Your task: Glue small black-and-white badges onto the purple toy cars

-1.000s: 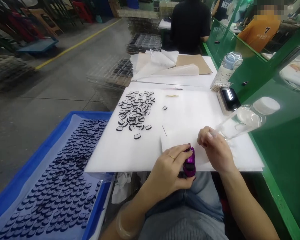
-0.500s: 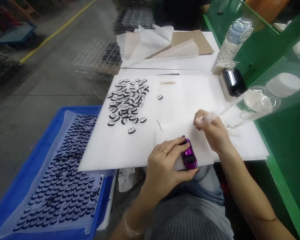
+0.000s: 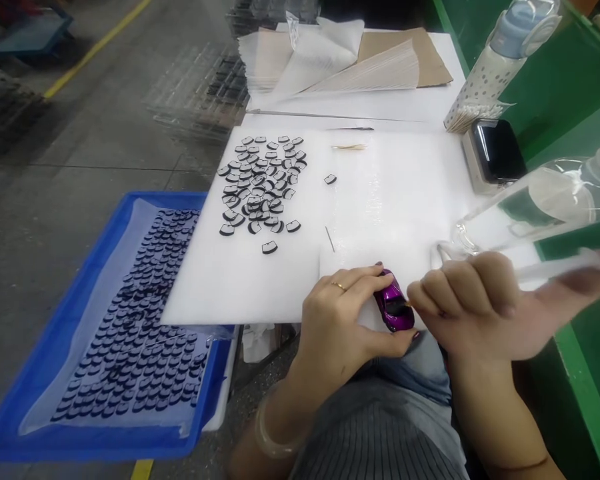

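My left hand [image 3: 340,313] grips a small purple toy car [image 3: 394,303] at the near edge of the white board [image 3: 260,287], fingertips at its front and thumb by its near end. My right hand [image 3: 470,307] is just right of the car, its fingers curled and its thumb stretched out to the right. A thin tip shows between its little-finger side and the car. A blurred whitish strip [image 3: 555,268] lies along the thumb. What the fist holds is hidden. A thin stick [image 3: 329,239] and a single dark-edged curved piece [image 3: 331,179] lie beyond the car.
Many dark-edged curved pieces [image 3: 260,187] lie scattered on the board's left. A blue tray [image 3: 105,247] of similar pieces stands lower left. A clear bottle [image 3: 530,207], a black-topped box [image 3: 497,150], a dotted bottle [image 3: 500,67] and cotton swabs [image 3: 473,115] line the right side.
My right hand has come down and right, close against the toy car, and turned with the thumb out. My left hand still holds the car, now tilted. The camera view has shifted.
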The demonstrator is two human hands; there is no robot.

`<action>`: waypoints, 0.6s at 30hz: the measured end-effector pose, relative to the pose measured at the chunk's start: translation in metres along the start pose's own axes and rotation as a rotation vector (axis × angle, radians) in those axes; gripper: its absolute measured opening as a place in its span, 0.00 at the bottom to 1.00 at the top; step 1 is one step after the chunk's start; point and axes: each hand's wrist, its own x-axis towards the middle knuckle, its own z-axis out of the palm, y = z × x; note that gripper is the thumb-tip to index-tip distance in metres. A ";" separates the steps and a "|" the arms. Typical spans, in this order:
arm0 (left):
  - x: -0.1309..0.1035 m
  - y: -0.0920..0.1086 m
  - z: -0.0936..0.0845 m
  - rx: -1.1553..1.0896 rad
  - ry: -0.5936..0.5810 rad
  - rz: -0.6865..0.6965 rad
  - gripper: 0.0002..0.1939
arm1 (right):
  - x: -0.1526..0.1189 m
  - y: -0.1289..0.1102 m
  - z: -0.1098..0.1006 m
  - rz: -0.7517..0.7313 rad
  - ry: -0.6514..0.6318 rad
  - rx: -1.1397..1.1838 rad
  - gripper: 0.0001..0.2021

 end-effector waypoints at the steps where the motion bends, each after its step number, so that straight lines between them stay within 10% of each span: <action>1: 0.000 0.000 0.000 -0.003 -0.003 -0.006 0.23 | 0.000 0.004 0.001 0.016 -0.009 0.115 0.36; 18: 0.002 0.002 -0.001 -0.036 0.011 0.003 0.24 | 0.000 0.018 -0.004 0.076 -0.160 0.471 0.33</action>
